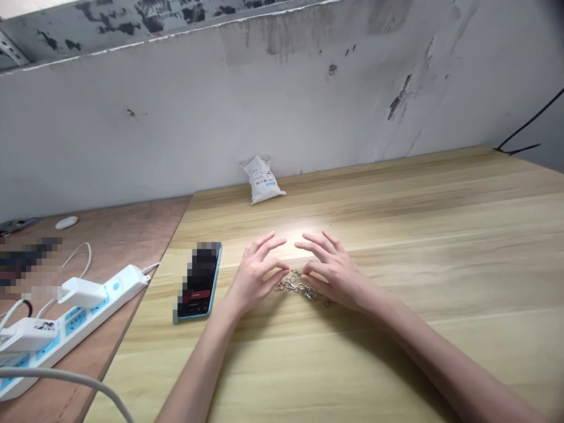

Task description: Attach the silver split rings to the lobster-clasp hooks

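Observation:
Between my two hands a small silver metal clasp is held just above the table. My left hand pinches its left end between thumb and index finger, with the other fingers stretched forward. On the opposite end, the thumb and index finger of my right hand are closed, the remaining fingers raised and apart. Beneath them lies a loose pile of silver swivel clasps with key rings on the wood-grain table. My right hand covers part of this pile.
Left of my hands lies a phone in a blue case. A white plastic packet rests near the wall. On the lower brown surface sits a white power strip with plugs and cables.

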Available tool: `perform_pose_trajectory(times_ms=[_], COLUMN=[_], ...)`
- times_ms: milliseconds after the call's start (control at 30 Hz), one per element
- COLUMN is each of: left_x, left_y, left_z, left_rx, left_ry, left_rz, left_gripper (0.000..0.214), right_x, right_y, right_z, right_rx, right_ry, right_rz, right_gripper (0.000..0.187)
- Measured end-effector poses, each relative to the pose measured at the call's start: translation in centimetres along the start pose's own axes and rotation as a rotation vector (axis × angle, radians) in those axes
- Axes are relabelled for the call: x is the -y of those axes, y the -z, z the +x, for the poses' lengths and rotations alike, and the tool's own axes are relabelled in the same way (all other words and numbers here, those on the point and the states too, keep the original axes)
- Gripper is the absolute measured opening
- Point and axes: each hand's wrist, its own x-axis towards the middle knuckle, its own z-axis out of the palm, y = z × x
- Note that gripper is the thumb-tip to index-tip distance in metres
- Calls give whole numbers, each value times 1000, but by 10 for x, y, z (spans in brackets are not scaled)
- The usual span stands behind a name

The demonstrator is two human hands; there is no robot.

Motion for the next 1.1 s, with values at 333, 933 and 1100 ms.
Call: perform_pose_trajectory(times_ms=[333,933,1100], left_x=[22,-12,-14], left_y=[7,-20,-19], left_z=[-8,-2,-1], left_rx=[-42,218,218], left_ry=[162,105,117], left_rz=[236,82,66], left_gripper=[11,10,8], right_x=[-14,4,3], right_y=[27,4,-1], right_z=[-3,-5,-6], right_rx=[310,289,254], right_ry=[-104,-40,-48], right_rz=[214,202,185], right_gripper=[13,5,9])
